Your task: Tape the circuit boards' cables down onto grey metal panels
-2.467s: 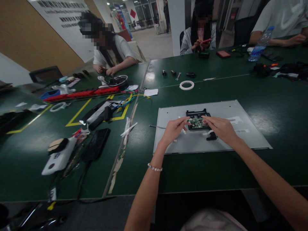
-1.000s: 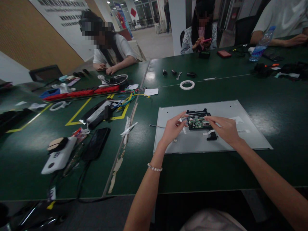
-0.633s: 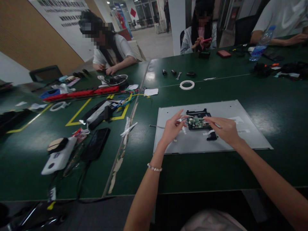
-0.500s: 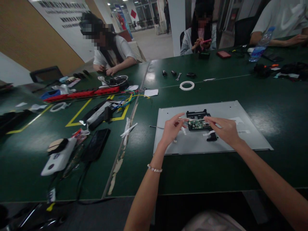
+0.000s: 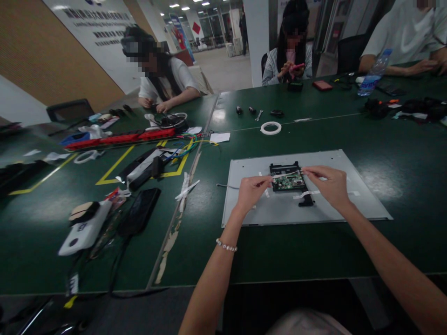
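A strip of white tape is stretched between my two hands, just above a green circuit board. My left hand pinches its left end, with thumb and fingers pressed together. The other end is pinched by my right hand at the right of the board. The board sits in a black bracket on a flat light-grey panel. Below the board, a black piece extends from the bracket, crossed by a strip of tape. Other tape strips stick to the panel around it.
Beyond the panel lie a white tape roll and a small wrench. On the left are a black phone-like device, a white device, loose cables and a red power strip. A bottle stands at right. Several people sit opposite.
My left hand's fingers have closed together on the tape's end. The strip has come down a little nearer the board, and my right hand has shifted slightly right.
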### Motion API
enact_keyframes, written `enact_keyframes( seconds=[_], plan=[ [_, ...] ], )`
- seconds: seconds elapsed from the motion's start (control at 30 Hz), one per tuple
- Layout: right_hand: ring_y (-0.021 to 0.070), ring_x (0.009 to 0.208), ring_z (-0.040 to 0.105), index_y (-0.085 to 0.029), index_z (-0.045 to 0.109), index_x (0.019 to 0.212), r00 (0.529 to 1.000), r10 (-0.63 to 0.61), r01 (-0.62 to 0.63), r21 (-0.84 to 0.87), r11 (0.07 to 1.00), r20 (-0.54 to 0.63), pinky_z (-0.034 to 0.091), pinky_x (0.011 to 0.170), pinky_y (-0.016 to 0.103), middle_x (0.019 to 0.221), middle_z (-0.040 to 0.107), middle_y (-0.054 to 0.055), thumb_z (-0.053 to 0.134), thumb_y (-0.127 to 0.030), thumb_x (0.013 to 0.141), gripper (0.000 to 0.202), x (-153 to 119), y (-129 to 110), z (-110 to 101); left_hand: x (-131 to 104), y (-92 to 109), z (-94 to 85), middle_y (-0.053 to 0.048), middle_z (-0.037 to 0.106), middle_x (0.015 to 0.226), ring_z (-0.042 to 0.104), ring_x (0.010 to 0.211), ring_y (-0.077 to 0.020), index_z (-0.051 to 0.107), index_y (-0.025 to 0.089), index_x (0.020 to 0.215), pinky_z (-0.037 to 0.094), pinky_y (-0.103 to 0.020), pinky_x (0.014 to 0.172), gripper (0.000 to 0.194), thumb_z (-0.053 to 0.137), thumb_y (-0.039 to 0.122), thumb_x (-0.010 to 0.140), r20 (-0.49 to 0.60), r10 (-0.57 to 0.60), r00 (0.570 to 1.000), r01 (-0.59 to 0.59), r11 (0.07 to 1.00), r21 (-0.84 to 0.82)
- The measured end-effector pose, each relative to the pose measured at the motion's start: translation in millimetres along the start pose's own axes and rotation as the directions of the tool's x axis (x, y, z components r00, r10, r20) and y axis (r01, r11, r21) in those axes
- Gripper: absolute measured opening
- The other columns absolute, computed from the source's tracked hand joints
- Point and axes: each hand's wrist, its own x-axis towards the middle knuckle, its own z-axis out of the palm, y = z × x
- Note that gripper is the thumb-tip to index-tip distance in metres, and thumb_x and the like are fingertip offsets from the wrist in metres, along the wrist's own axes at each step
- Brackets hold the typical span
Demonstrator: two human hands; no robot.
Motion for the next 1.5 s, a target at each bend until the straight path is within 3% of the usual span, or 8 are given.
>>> enact_keyframes(
  seconds=[0.13, 0.27, 0.47, 0.57, 0.67, 0.83, 1.07, 1.5],
  plan=[
    [0.0163, 0.079, 0.066, -0.021, 0.073, 0.094, 1.0, 0.002, -0.002, -0.018, 1.0, -0.016, 0.055, 0.074, 0.033, 0.091, 0.07, 0.003, 0.055, -0.032, 0.086, 0.023, 0.0, 5.0, -1.0, 1.2, 0.0, 4.2, -0.003, 0.074, 0.075, 0.068, 0.064, -0.0142, 0.073, 0.018, 0.09, 0.054, -0.025, 0.062, 0.022, 0.057, 0.033, 0.085, 0.002, 0.014, 1.0, -0.014, 0.997, 0.08],
    [0.0167, 0.075, 0.065, -0.018, 0.073, 0.093, 0.997, 0.051, -0.054, -0.052, 0.997, -0.055, 0.055, 0.071, 0.032, 0.088, 0.07, 0.005, 0.054, -0.035, 0.086, 0.027, 0.7, 9.6, -0.8, 9.7, 14.8, 10.9, -0.003, 0.071, 0.071, 0.065, 0.063, -0.0134, 0.072, 0.018, 0.089, 0.05, -0.022, 0.059, 0.028, 0.055, 0.04, 0.087, 0.011, 0.047, 0.999, -0.048, 0.976, 0.212],
    [0.0175, 0.064, 0.065, -0.014, 0.068, 0.096, 0.965, 0.261, -0.261, 0.006, 0.965, 0.013, 0.052, 0.064, 0.03, 0.077, 0.068, 0.007, 0.053, -0.045, 0.085, 0.037, 0.6, 36.5, 6.7, 55.4, 33.5, 30.3, -0.005, 0.067, 0.073, 0.062, 0.07, -0.0182, 0.064, 0.017, 0.078, 0.044, -0.027, 0.064, 0.025, 0.053, 0.037, 0.088, -0.032, 0.076, 0.997, -0.049, 0.853, 0.52],
    [0.017, 0.06, 0.064, -0.012, 0.062, 0.101, 0.939, 0.343, -0.343, 0.009, 0.939, 0.03, 0.051, 0.064, 0.03, 0.072, 0.067, 0.006, 0.055, -0.046, 0.083, 0.039, 0.2, 49.8, 9.8, 80.4, 27.7, 43.7, -0.009, 0.068, 0.083, 0.063, 0.079, -0.0216, 0.063, 0.017, 0.084, 0.045, -0.029, 0.068, 0.017, 0.055, 0.031, 0.087, 0.042, 0.048, 0.998, -0.064, 0.778, 0.625],
    [0.0178, 0.062, 0.063, -0.014, 0.056, 0.105, 0.933, 0.36, -0.358, -0.114, 0.927, -0.006, 0.047, 0.067, 0.03, 0.068, 0.066, 0.003, 0.057, -0.039, 0.08, 0.035, -0.3, 56.8, 11.6, 96.7, 15.3, 56.0, -0.011, 0.068, 0.086, 0.064, 0.082, -0.0237, 0.064, 0.016, 0.086, 0.046, -0.031, 0.07, 0.016, 0.054, 0.029, 0.087, 0.141, 0.006, 0.99, -0.103, 0.712, 0.695],
    [0.0192, 0.066, 0.062, -0.019, 0.052, 0.106, 0.931, 0.366, -0.347, -0.341, 0.873, -0.011, 0.039, 0.06, 0.027, 0.069, 0.065, 0.001, 0.057, -0.031, 0.077, 0.032, -0.6, 58.4, 16.3, 107.9, -0.7, 66.2, -0.012, 0.068, 0.091, 0.064, 0.088, -0.0234, 0.064, 0.014, 0.09, 0.047, -0.031, 0.075, 0.015, 0.052, 0.022, 0.087, 0.278, 0.026, 0.96, -0.222, 0.673, 0.705],
    [0.0176, 0.066, 0.061, -0.02, 0.052, 0.102, 0.907, 0.419, -0.37, -0.412, 0.833, 0.032, 0.034, 0.059, 0.024, 0.069, 0.064, -0.001, 0.055, -0.031, 0.079, 0.026, 1.3, 54.9, 20.3, 113.0, -7.8, 66.1, -0.008, 0.067, 0.097, 0.062, 0.095, -0.02, 0.061, 0.016, 0.094, 0.047, -0.028, 0.082, 0.018, 0.046, 0.025, 0.092, 0.365, -0.019, 0.931, -0.262, 0.663, 0.701],
    [0.0144, 0.064, 0.056, -0.021, 0.052, 0.106, 0.899, 0.43, -0.309, -0.583, 0.752, 0.079, 0.024, 0.054, 0.024, 0.075, 0.064, 0.0, 0.05, -0.027, 0.083, 0.024, 3.3, 50.2, 27.7, 111.6, -21.8, 71.5, -0.008, 0.067, 0.1, 0.061, 0.097, -0.0199, 0.059, 0.016, 0.095, 0.044, -0.026, 0.082, 0.019, 0.046, 0.028, 0.093, 0.324, -0.087, 0.942, -0.186, 0.67, 0.719]
  ],
)
